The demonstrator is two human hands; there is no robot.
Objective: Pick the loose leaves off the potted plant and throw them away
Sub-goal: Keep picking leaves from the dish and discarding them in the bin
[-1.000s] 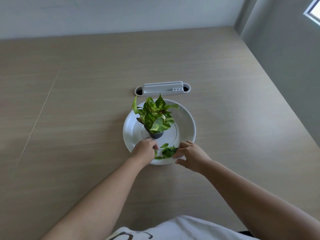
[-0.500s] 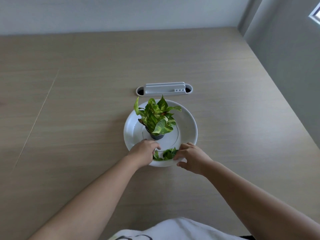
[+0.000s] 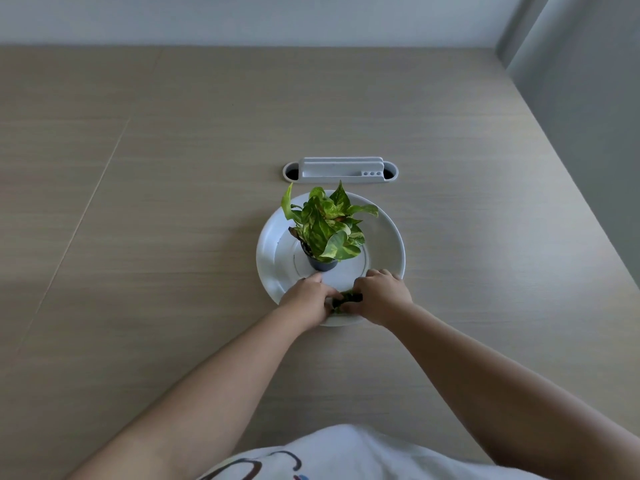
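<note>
A small potted plant (image 3: pixel 325 226) with green and yellow leaves stands in a dark pot in the middle of a white round plate (image 3: pixel 273 251). On the plate's near rim lies a bunch of loose green leaves (image 3: pixel 348 298), mostly hidden between my hands. My left hand (image 3: pixel 306 299) and my right hand (image 3: pixel 379 296) press together from both sides, fingers curled around the leaves.
The plate rests on a light wooden table (image 3: pixel 173 202). A grey cable-port cover (image 3: pixel 341 169) is set into the table just behind the plate. A grey wall (image 3: pixel 588 116) runs along the table's right edge.
Both hands have closed in toward each other over the near rim, gathering the loose leaves into a tight bunch between them. The plant and plate have stayed in place.
</note>
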